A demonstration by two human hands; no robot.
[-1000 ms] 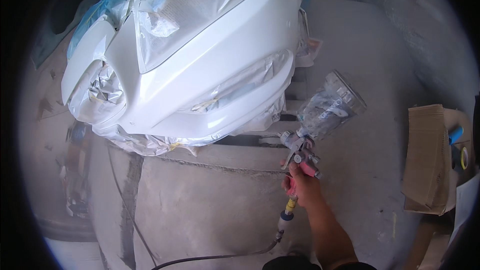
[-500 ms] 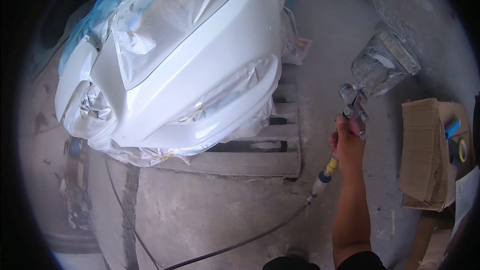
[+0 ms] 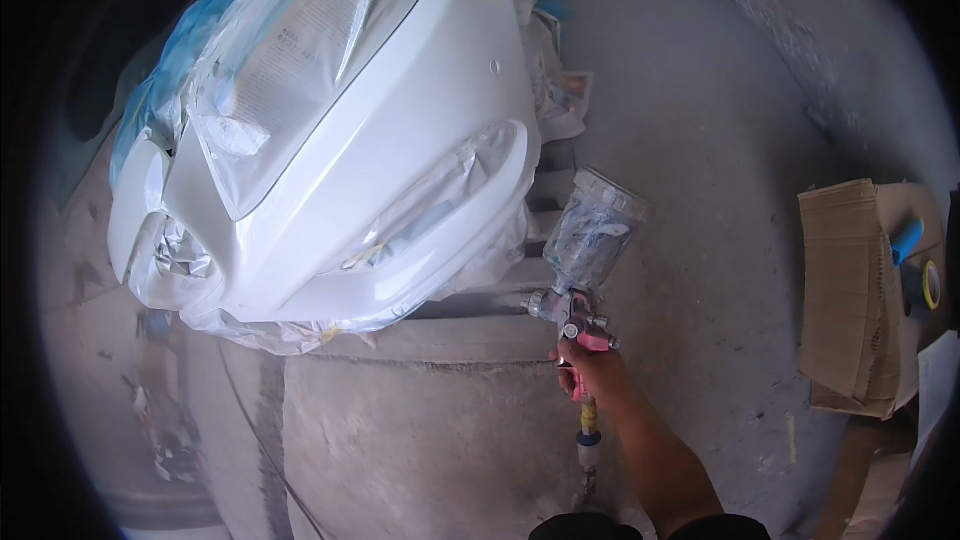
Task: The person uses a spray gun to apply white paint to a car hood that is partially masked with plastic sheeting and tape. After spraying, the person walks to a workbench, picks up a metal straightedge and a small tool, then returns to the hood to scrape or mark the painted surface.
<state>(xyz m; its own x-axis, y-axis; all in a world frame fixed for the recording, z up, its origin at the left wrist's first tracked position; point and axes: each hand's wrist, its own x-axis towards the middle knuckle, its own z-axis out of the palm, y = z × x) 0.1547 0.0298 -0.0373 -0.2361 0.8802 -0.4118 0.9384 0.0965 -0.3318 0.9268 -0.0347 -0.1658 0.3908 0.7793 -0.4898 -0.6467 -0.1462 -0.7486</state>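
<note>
The panel (image 3: 440, 70) shines smooth and glossy; its masking (image 3: 290, 60) is crinkled paper and thin film. From here the cup (image 3: 598, 235) looks like cloudy, smeared plastic, the gun (image 3: 570, 310) metal, the floor (image 3: 420, 440) rough matt concrete, the box (image 3: 843, 300) dull cardboard.

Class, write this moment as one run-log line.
right hand: holds spray gun; left hand: out of view; nearby: partly masked white bodywork

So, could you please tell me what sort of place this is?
It is probably a vehicle paint workshop. A spray gun with a clear cup is held beside a glossy white body panel, which is partly covered with masking sheets.
</note>
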